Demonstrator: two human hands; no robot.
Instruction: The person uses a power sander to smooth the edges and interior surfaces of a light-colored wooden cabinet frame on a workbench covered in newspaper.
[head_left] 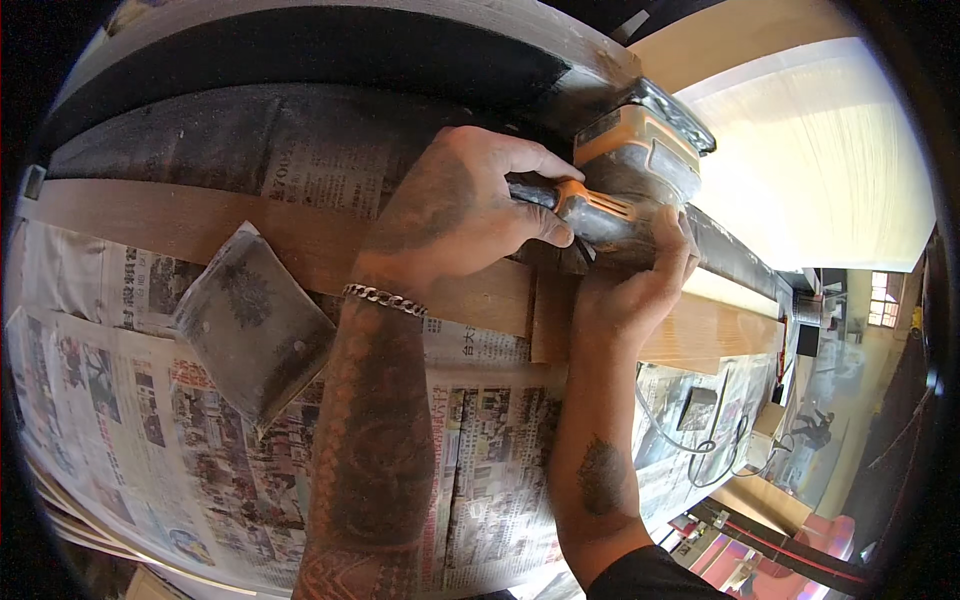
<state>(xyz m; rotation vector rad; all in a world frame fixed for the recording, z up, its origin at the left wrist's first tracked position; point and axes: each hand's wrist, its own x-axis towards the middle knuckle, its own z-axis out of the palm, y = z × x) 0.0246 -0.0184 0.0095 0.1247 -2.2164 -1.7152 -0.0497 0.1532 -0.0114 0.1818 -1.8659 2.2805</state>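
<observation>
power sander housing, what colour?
Power sander: orange and dusty black, clearest in the head view.

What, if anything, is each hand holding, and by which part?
One orange-and-grey power tool: the left hand grips its slim dark end; the right hand, its grey body.

Left hand (462, 208), right hand (632, 285) gripped dusty orange-black power tool (640, 165); grey square sheet (255, 325) lay over newspaper (490, 480), board (318, 238).

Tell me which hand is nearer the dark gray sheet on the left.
Left. The left hand is beyond and right of the sheet, holding the power tool; the right hand, also on the tool, is farther right.
</observation>
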